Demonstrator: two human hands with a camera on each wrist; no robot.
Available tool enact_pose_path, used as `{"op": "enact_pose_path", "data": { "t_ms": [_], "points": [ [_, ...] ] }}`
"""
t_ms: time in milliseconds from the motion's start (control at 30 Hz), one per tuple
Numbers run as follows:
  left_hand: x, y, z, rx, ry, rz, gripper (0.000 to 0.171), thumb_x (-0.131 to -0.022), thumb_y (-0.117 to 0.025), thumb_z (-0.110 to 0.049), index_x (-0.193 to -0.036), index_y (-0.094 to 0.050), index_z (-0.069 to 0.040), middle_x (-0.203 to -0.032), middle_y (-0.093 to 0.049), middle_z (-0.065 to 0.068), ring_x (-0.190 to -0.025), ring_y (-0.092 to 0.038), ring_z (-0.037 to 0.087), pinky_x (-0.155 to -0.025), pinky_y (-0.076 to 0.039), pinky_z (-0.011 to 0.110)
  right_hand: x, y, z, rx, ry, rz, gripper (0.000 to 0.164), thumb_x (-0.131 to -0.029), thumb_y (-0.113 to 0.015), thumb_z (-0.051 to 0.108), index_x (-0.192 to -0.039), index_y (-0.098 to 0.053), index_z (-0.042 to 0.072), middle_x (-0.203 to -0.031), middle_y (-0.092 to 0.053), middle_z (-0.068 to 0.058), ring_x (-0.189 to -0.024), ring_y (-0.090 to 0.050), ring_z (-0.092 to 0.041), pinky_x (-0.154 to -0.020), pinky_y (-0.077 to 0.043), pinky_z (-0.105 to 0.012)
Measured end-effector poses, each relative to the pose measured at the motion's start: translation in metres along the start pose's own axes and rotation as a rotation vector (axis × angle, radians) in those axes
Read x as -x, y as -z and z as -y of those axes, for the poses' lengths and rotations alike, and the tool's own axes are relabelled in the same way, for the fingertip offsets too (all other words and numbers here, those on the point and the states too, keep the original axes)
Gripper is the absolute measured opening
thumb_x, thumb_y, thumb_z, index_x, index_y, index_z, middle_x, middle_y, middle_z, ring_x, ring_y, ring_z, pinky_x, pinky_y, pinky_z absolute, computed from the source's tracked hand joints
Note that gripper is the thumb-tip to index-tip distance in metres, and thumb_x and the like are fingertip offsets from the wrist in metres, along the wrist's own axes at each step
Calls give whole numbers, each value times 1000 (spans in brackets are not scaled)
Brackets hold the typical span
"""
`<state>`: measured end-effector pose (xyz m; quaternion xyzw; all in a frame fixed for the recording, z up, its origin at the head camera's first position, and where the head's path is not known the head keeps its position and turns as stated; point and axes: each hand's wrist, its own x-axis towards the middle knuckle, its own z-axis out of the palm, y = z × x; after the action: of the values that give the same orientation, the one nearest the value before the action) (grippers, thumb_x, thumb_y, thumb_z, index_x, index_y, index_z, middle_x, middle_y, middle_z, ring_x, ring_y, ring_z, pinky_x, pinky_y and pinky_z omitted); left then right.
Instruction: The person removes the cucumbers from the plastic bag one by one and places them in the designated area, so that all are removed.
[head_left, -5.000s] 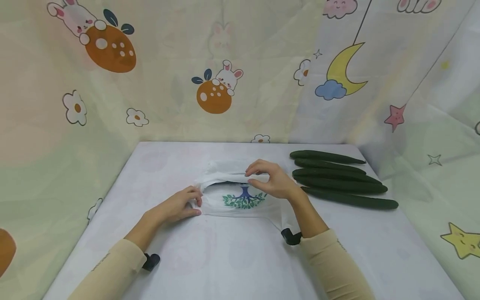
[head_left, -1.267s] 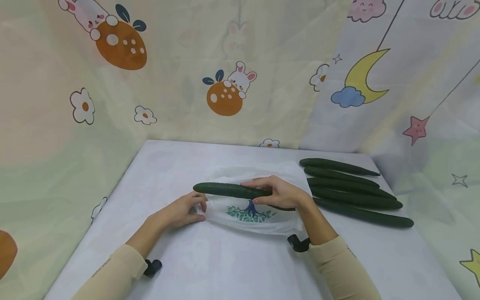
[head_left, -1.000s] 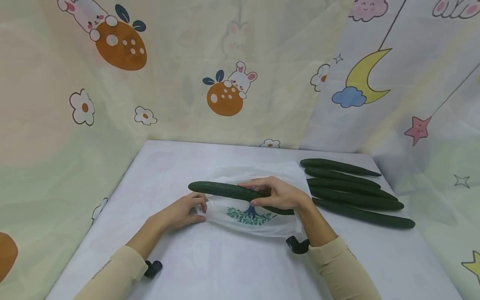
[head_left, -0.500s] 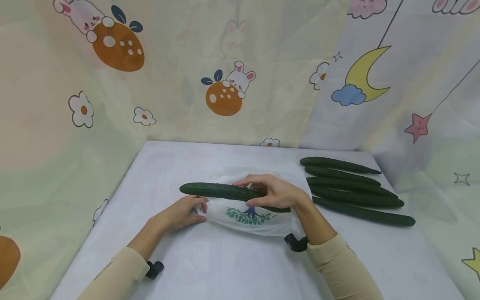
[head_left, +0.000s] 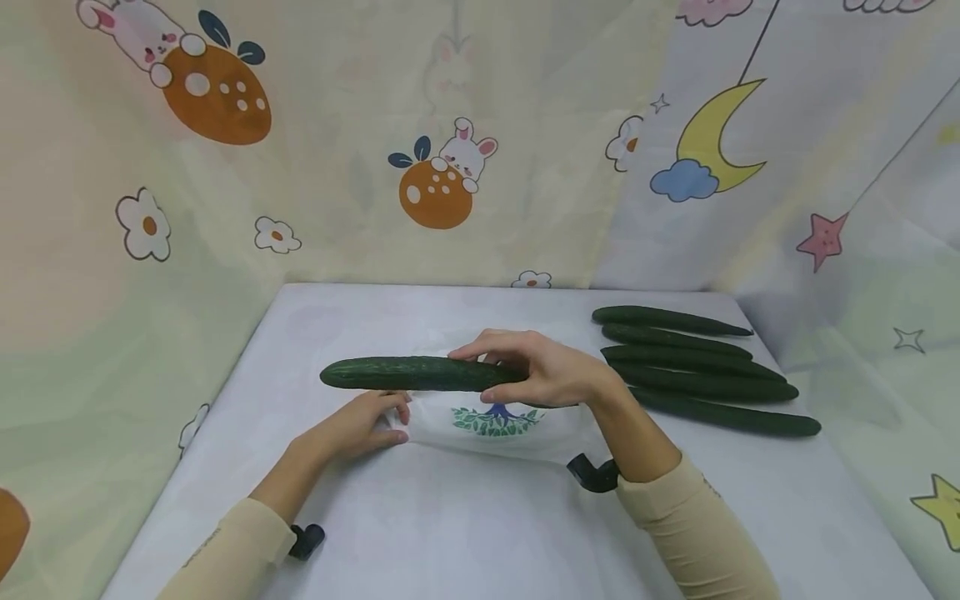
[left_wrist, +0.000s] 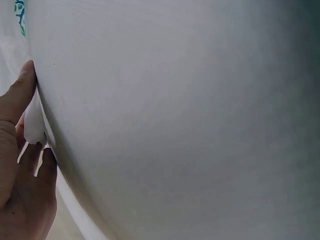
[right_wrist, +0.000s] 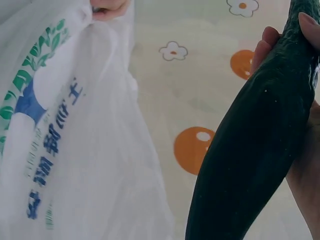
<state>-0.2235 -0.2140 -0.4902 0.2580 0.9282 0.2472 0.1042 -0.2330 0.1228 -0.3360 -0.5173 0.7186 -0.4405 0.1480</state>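
Note:
My right hand (head_left: 543, 369) grips a long dark green cucumber (head_left: 405, 373) and holds it level above a white plastic bag (head_left: 498, 446). The cucumber's tip points left, over my left hand; its rear end is partly hidden behind the right hand. The bag lies flat on the table, with a green and blue tree print facing up. At the bag's left edge my left hand (head_left: 367, 425) pinches the plastic between thumb and fingers. In the right wrist view, the cucumber (right_wrist: 250, 130) runs along the palm, beside the bag (right_wrist: 110, 135) with its blue lettering.
Several more cucumbers (head_left: 697, 383) lie side by side at the table's right rear. A white cloth (head_left: 450, 525) covers the table. Printed curtains (head_left: 322, 167) stand close behind and at both sides.
Five seconds ago the right hand was empty at the bag's opening; now it holds a cucumber. Over the last second the cucumber has slid left. The left hand and the row of cucumbers stay put.

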Motion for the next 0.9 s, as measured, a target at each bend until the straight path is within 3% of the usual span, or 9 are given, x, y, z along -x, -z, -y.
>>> {"op": "enact_pose_path", "data": {
  "t_ms": [100,233,400,567,700,900],
  "points": [
    [1,0,0,10,-17,-7,19,-90,-80,-33,-100,-63,-31,-140,-58,2,-134,-52,30,-111,-41,53,3,6,10,23,22,-3,54,-94,-76,11,-145,-57,12,-135,-61,1,-118,-57,-19,-101,-52,-37],
    [3,0,3,23,-52,-27,19,-90,-80,-29,-97,-63,-30,-138,-56,2,-136,-50,32,-112,-40,54,9,14,22,45,64,-30,55,-93,-76,7,-144,-57,10,-131,-62,0,-104,-58,-20,-86,-54,-32],
    [2,0,2,42,-40,-19,20,-90,-81,-29,-98,-62,-30,-139,-55,2,-139,-47,32,-115,-37,53,19,26,38,46,85,-93,58,-90,-76,-1,-143,-57,9,-133,-60,-3,-99,-57,-22,-79,-52,-29],
    [2,0,3,39,-37,-13,19,-91,-80,-28,-97,-62,-30,-138,-55,1,-136,-49,32,-114,-39,54,27,34,42,-13,150,-183,66,-86,-74,-11,-145,-56,13,-137,-57,-7,-105,-61,-26,-86,-57,-32],
    [1,1,4,39,-83,-24,18,-92,-79,-28,-98,-63,-29,-137,-56,1,-135,-50,32,-113,-39,54,30,41,41,-88,246,-253,66,-88,-72,-12,-146,-53,12,-140,-56,-10,-118,-62,-33,-94,-57,-41],
    [0,0,5,45,-131,-42,19,-91,-80,-26,-97,-62,-27,-134,-56,1,-131,-53,30,-110,-42,52,32,50,40,-97,338,-325,63,-90,-70,-10,-147,-50,8,-139,-58,-12,-109,-68,-31,-92,-58,-40]
  ]
}}
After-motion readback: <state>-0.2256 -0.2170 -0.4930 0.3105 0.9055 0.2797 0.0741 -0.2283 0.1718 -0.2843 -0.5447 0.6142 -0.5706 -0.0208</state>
